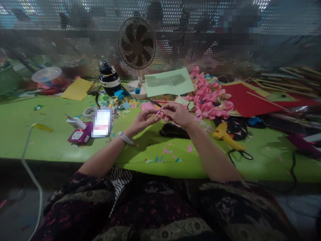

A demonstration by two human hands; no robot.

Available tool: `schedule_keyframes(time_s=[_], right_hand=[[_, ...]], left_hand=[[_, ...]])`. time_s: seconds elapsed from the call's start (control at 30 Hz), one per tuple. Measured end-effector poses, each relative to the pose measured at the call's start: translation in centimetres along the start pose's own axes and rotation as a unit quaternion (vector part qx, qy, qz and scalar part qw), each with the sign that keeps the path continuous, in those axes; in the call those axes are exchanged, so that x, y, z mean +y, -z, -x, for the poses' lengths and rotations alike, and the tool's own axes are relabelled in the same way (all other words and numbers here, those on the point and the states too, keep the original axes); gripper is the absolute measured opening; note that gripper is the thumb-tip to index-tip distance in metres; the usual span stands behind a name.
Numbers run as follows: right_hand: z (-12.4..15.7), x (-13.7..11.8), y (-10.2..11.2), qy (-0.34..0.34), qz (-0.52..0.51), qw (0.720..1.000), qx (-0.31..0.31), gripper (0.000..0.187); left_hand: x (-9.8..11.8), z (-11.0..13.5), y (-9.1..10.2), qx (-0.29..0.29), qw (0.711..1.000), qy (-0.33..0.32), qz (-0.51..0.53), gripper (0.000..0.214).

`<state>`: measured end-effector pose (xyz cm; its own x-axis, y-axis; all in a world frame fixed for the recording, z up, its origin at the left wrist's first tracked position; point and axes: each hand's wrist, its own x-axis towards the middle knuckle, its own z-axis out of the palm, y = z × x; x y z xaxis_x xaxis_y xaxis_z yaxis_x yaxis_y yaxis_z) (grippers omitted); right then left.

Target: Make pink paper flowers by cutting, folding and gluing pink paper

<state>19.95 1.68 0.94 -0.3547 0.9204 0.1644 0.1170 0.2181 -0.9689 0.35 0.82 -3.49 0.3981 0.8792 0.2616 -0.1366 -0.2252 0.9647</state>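
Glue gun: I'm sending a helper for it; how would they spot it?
On the green table, find the pink paper pile. On its near side, slightly right, lies the glue gun: yellow, pistol-shaped, unlike the flat red sheet beyond.

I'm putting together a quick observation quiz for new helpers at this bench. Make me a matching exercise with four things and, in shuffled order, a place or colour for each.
Things:
1. Small pink piece
2. Glue gun
3. Fan
4. Red sheet

Places or colours:
A. Upright at the back, beside the dark bottle
B. Between the left hand and the right hand
C. Under a thin stick
D. Mostly yellow

Right pairs: 1-B, 2-D, 3-A, 4-C
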Motion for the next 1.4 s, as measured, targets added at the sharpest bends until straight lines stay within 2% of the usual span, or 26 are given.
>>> schedule_keyframes(time_s=[0.27, 0.37, 0.5, 0.57, 0.7, 0.83, 0.93, 1.17, 1.27, 1.4], right_hand=[[-0.1, 0.2, -0.4, -0.017, -0.014, 1.000, 0.018, 0.017], [-0.1, 0.1, -0.5, -0.024, -0.006, 1.000, 0.016, 0.016], [0.1, -0.3, -0.5, -0.047, 0.014, 0.999, 0.007, 0.014], [0.2, -0.7, -0.4, -0.062, 0.020, 0.998, -0.005, 0.011], [0.4, -1.0, -0.1, -0.084, 0.022, 0.995, -0.056, 0.019], [0.4, -0.8, -0.1, -0.078, 0.024, 0.991, -0.103, 0.018], [0.5, -0.8, -0.4, -0.060, 0.038, 0.993, -0.094, 0.014], [1.0, -1.2, -1.5, -0.054, 0.019, 0.994, -0.093, 0.024], [1.0, -1.0, -2.1, -0.049, -0.024, 0.996, -0.064, 0.025], [0.6, -0.3, -2.6, -0.032, -0.065, 0.997, 0.036, 0.033]], left_hand=[[-0.8, -0.4, 0.6, 0.068, 0.990, -0.092, -0.081, 0.031], [-0.6, -0.5, 1.0, 0.082, 0.974, -0.147, -0.154, 0.025], [-0.5, -0.7, 1.3, 0.107, 0.947, -0.188, -0.236, 0.018], [-0.6, -0.9, 1.5, 0.107, 0.941, -0.206, -0.247, 0.014], [-0.3, -1.0, 1.8, 0.082, 0.934, -0.233, -0.259, 0.013], [0.3, -0.8, 1.9, 0.039, 0.940, -0.220, -0.256, 0.017], [0.4, -0.8, 1.8, 0.021, 0.950, -0.207, -0.235, 0.016], [-0.1, -0.8, 1.6, 0.009, 0.950, -0.219, -0.223, 0.020], [-0.1, -0.7, 1.4, 0.042, 0.953, -0.205, -0.219, 0.027], [0.0, -0.3, 0.8, 0.137, 0.963, -0.154, -0.176, 0.031]])
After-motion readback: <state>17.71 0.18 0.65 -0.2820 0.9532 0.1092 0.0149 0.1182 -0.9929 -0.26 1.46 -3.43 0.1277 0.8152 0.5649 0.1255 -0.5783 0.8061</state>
